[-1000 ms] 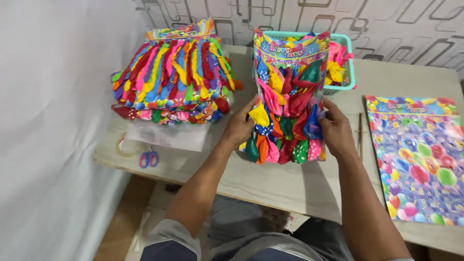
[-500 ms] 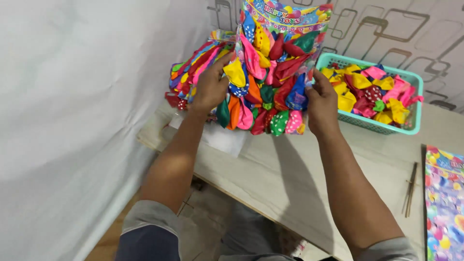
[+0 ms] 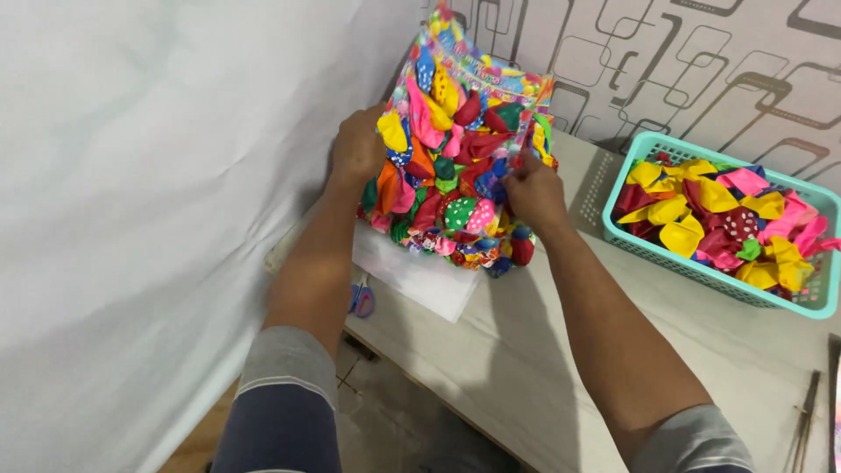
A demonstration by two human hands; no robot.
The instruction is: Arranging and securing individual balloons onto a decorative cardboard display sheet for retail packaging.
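Left hand (image 3: pixel 357 149) gripped the left edge of the balloon packet (image 3: pixel 455 158); right hand (image 3: pixel 534 194) pinched its right edge, fingers closed on the plastic. Packet was held nearly upright (top tilted toward the patterned wall) over the stack of packets (image 3: pixel 455 250) at the table's (image 3: pixel 543 350) far left corner. Teal basket (image 3: pixel 626 232) of loose balloons sat well right. Scissors (image 3: pixel 361 300) lay by the left forearm, beside white paper (image 3: pixel 412 276).
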